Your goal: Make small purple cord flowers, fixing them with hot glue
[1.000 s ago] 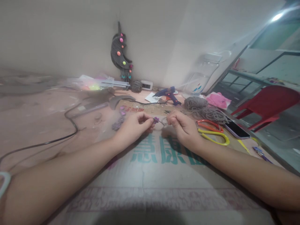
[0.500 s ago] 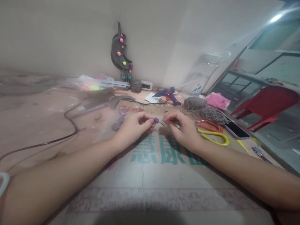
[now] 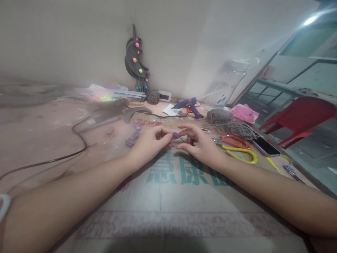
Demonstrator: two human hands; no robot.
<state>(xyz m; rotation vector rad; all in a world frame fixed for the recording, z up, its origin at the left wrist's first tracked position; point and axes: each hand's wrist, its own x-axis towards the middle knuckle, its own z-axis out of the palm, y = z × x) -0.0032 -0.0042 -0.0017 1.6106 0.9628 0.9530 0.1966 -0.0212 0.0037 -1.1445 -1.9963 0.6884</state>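
Between the thumb and forefinger of my left hand (image 3: 155,143) is a small purple flower-like piece (image 3: 175,135), with a thin strand beside it. Blur hides its finer detail. My right hand (image 3: 200,144) is just to the right of this piece, thumb and fingers apart; its fingertips come close to the purple piece, and I cannot tell whether they touch. Both hands are above a cardboard sheet (image 3: 137,200) printed with green characters. More small purple pieces (image 3: 135,133) lie in a row behind my left wrist.
Scissors with red and yellow handles (image 3: 244,155) lie right of my right hand, near a phone (image 3: 265,146). Grey yarn (image 3: 219,116) and a blue glue gun (image 3: 190,104) are behind. A black cord (image 3: 65,159) crosses the left side. A moon ornament (image 3: 134,58) hangs on the wall.
My right hand has opened from a pinch, its thumb and fingers spreading apart and shifting slightly left toward the purple piece. My left hand keeps its place and grip.
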